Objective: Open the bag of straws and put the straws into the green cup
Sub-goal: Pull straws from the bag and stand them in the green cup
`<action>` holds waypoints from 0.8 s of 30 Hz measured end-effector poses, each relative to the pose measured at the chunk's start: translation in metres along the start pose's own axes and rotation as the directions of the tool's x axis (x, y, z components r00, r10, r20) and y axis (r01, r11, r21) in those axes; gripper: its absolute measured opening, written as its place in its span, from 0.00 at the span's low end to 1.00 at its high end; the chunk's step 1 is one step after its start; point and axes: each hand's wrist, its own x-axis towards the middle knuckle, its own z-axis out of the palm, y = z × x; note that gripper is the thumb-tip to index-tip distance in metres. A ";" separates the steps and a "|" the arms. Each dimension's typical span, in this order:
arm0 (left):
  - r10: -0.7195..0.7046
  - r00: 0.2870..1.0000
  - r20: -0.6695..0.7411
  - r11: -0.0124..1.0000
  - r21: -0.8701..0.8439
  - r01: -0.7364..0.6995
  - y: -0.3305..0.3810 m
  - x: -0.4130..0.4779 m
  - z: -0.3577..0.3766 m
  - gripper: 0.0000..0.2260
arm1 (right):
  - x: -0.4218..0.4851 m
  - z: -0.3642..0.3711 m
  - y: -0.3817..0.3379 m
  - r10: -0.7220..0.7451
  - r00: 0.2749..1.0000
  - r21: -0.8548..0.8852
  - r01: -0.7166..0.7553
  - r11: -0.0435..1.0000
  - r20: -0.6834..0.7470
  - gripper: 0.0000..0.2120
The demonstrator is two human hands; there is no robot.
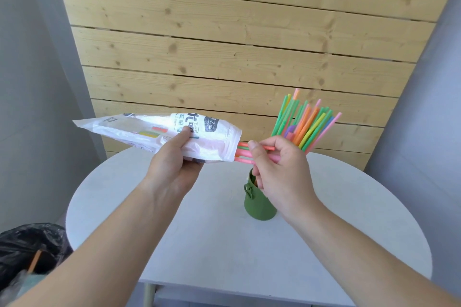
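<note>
Straws (245, 153) pinched by right hand (279, 169), bag (159, 132) gripped

Bag (159, 136): thin crinkled plastic, glossy. Straws (305, 124): smooth plastic. Cup (259, 204): matt green. Table (199, 232): matt white. Wall (224, 45): knotty bare wood.

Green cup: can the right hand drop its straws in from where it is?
Probably yes. The right hand holds pink and orange straws just above the green cup. The straws already in the cup lean away, though the hand hides most of the mouth.
</note>
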 end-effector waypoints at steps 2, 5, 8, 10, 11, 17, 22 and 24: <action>-0.002 1.000 0.004 1.000 -0.010 0.002 0.002 0.000 0.000 0.05 | 0.004 -0.003 0.000 -0.021 1.000 0.013 0.021 1.000 -0.017 0.10; 0.012 1.000 0.003 0.999 -0.039 -0.011 0.004 -0.001 0.001 0.04 | 0.008 -0.009 -0.003 -0.038 0.999 0.043 0.039 0.998 -0.034 0.10; 0.018 1.000 0.002 0.998 -0.052 -0.018 0.005 -0.001 0.002 0.03 | 0.010 -0.012 -0.004 -0.012 1.000 0.103 0.015 0.995 -0.029 0.10; 0.013 1.000 -0.005 0.998 -0.059 -0.014 0.005 -0.001 0.001 0.03 | 0.012 -0.014 -0.005 -0.028 0.999 0.096 0.031 0.995 -0.031 0.10; 0.012 1.000 -0.012 0.998 -0.063 -0.013 0.005 -0.001 0.001 0.03 | 0.013 -0.016 -0.005 -0.049 0.998 0.081 0.052 0.995 -0.034 0.09; 0.026 0.999 -0.032 0.997 -0.069 -0.028 0.009 0.002 -0.003 0.03 | 0.026 -0.030 -0.009 -0.168 0.985 -0.041 0.166 0.985 -0.033 0.10; 0.035 0.999 -0.036 0.994 -0.105 -0.038 0.009 0.003 -0.004 0.04 | 0.032 -0.041 -0.011 -0.191 0.981 -0.087 0.188 0.978 -0.022 0.10; 0.031 0.999 -0.039 0.993 -0.114 -0.035 0.010 0.004 -0.005 0.04 | 0.035 -0.045 -0.011 -0.181 0.983 -0.069 0.181 0.981 -0.003 0.11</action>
